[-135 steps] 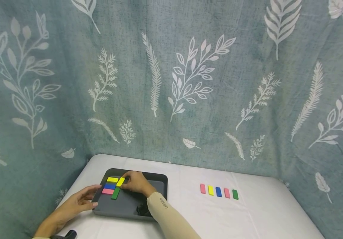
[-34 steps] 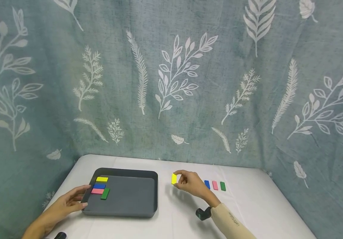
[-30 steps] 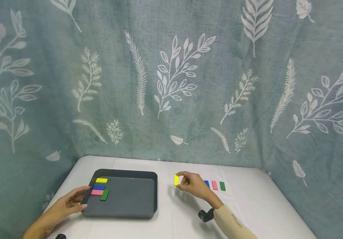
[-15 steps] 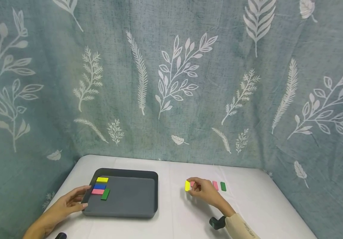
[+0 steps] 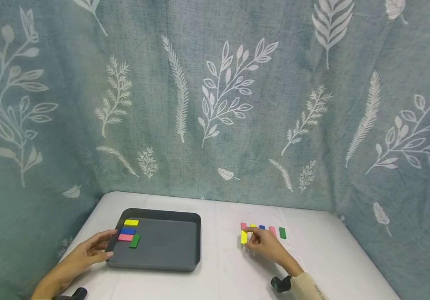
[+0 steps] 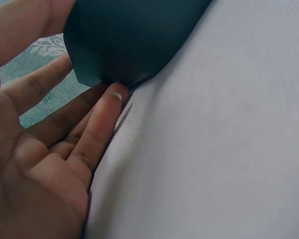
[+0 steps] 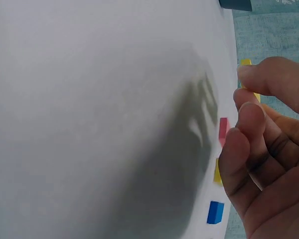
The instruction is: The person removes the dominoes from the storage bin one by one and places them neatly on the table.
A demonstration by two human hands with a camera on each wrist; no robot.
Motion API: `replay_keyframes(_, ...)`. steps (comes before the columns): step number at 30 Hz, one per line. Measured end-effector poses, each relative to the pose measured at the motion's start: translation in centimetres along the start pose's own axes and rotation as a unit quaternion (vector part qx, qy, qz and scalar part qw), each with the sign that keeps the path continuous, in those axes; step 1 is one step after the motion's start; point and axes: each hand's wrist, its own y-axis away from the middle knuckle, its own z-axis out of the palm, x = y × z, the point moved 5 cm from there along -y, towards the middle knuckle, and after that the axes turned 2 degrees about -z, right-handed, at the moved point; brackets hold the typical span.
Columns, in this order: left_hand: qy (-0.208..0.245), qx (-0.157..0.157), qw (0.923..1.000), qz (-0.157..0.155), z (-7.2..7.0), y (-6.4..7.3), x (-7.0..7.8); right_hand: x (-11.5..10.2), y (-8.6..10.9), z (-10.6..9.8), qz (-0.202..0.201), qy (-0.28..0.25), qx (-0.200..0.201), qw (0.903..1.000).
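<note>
My right hand (image 5: 265, 246) pinches a yellow block (image 5: 243, 237) between thumb and fingertips. It holds the block above the white table, at the left end of a row of blocks; in the right wrist view, fingertips partly cover the yellow block (image 7: 246, 62). My left hand (image 5: 87, 253) rests against the left outer wall of a dark grey tray (image 5: 166, 266), fingers loosely bent. In the left wrist view, fingers touch the tray (image 6: 124, 40). Inside the tray lie a yellow block (image 5: 131, 223), a blue block (image 5: 128, 231), a pink block (image 5: 126, 238) and a tilted green block (image 5: 135, 241).
The row on the table holds a pink block (image 5: 243, 225), a yellow one partly hidden by my hand, a blue block (image 5: 262, 227), another pink block (image 5: 272, 231) and a green block (image 5: 282, 233). A patterned curtain (image 5: 207, 166) stands behind the table.
My right hand has taken the second yellow block out of the tray and carried it right, up to the row's left end. My left hand stays at the tray.
</note>
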Motion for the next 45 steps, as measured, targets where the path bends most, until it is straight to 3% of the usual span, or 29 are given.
replay_keyframes(12, 0.008, 0.002, 1.0, 0.0, 0.3, 0.0, 0.0, 1.0, 0.8, 0.3, 0.029, -0.012, -0.023, 0.9993)
replay_keyframes(24, 0.001, 0.0, 0.9999, 0.014, -0.1, 0.0, 0.2, 1.3, 0.6, 0.6, 0.023, -0.012, -0.04, 0.9989)
replay_keyframes(37, 0.01, -0.004, 0.9999, 0.011, 0.0, 0.3, 0.3, 1.6, 0.7, 0.8, 0.049, -0.05, -0.061, 0.9957)
replay_keyframes(45, 0.008, -0.001, 1.0, -0.001, 0.0, 0.0, 0.1, 1.0, 0.5, 0.1, 0.037, -0.051, -0.04, 0.9972)
